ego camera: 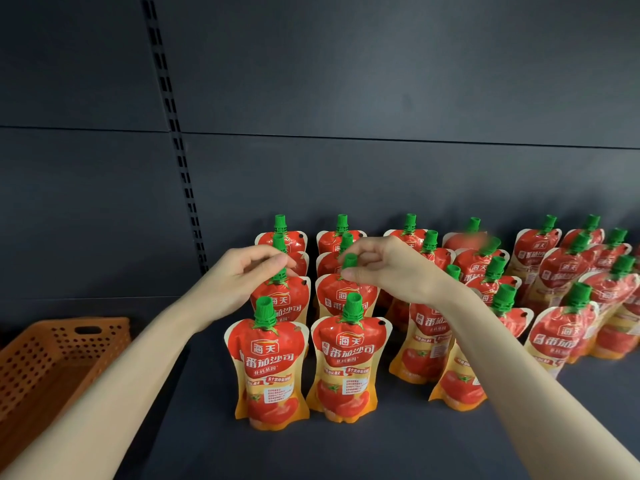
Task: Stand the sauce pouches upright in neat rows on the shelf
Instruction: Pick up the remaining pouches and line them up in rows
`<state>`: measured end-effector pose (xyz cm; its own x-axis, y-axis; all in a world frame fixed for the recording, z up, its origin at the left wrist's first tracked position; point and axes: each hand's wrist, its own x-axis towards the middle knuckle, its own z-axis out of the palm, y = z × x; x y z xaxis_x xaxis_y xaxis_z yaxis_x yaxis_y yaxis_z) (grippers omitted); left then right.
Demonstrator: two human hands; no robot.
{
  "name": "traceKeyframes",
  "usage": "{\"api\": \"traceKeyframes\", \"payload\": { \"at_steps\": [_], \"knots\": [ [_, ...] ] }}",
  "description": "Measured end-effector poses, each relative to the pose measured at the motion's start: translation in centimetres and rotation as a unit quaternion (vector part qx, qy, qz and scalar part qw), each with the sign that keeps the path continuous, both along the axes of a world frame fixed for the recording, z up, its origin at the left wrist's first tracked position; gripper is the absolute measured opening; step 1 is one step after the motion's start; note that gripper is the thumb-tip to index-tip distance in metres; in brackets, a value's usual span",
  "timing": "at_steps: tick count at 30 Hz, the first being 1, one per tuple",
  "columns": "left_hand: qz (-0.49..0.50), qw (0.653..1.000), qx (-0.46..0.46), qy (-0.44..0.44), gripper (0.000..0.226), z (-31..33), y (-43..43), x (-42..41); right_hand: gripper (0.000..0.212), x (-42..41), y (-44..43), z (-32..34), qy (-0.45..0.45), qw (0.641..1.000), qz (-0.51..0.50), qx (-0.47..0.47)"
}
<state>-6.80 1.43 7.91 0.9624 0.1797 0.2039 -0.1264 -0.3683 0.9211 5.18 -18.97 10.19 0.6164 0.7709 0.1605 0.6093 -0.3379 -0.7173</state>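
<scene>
We see left hand (247, 271) pinching capped top of second-row pouch (282, 299), right hand (388, 268) pinching top of neighbouring pouch (343, 301); both pouches upright on shelf (381, 448), just behind front pair (270, 368).

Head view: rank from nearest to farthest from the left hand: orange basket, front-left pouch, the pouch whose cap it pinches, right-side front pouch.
1. Pinched pouch, in the left hand's grip, second in the left row.
2. Front-left pouch, just in front of it.
3. Orange basket, off to the left.
4. Right-side front pouch, across the shelf.
</scene>
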Motion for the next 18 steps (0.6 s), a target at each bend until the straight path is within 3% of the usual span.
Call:
{"api": "traceKeyframes", "payload": {
  "at_steps": [18],
  "knots": [
    [-0.003, 1.0, 0.011, -0.008, 0.035, 0.21, -0.09, -0.16, 0.022, -0.25, -0.32, 0.36, 0.024, 1.0, 0.012, 0.0]
  ]
}}
